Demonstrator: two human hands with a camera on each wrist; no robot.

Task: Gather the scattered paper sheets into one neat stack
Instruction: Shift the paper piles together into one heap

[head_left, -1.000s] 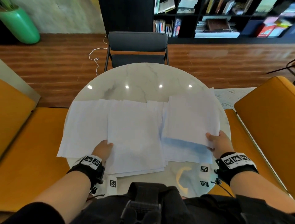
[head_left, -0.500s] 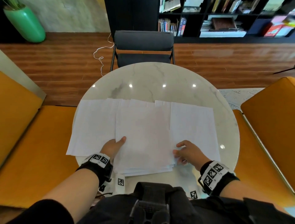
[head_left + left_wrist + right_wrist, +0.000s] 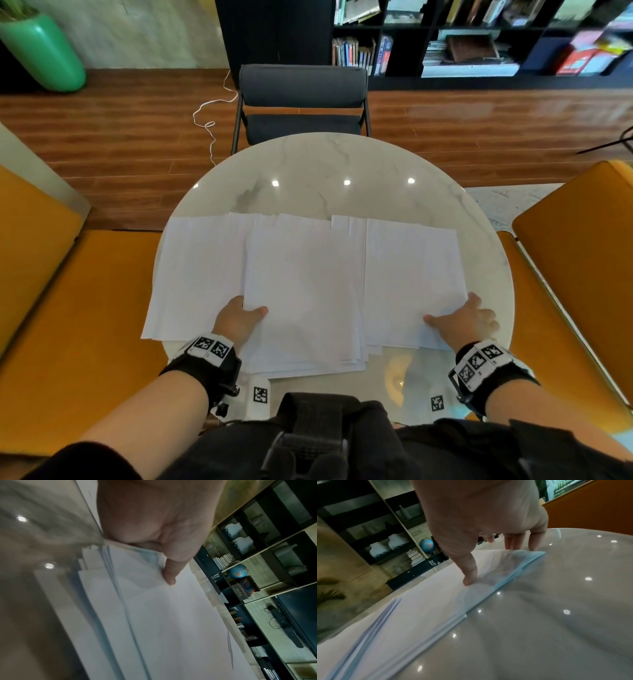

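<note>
White paper sheets lie in three overlapping groups on the round marble table (image 3: 329, 171). There is a thick middle stack (image 3: 305, 291), left sheets (image 3: 198, 274) and right sheets (image 3: 411, 281). My left hand (image 3: 236, 318) grips the middle stack's left edge, thumb (image 3: 169, 574) on top and fingers hidden beneath. My right hand (image 3: 469, 318) holds the near right corner of the right sheets (image 3: 436, 599). Its thumb (image 3: 470, 577) presses on top, its fingers (image 3: 518, 543) sit at the slightly lifted edge.
A dark chair (image 3: 301, 99) stands at the table's far side. Orange seats flank it, one on the left (image 3: 68, 308) and one on the right (image 3: 575, 274). Two small marker tags (image 3: 260, 394) stand at the near table edge. Bookshelves (image 3: 462, 37) line the back wall.
The sheet that my right hand held up on the right now lies flat. That hand went to the middle stack, then out to the near right corner. My left hand stayed put.
</note>
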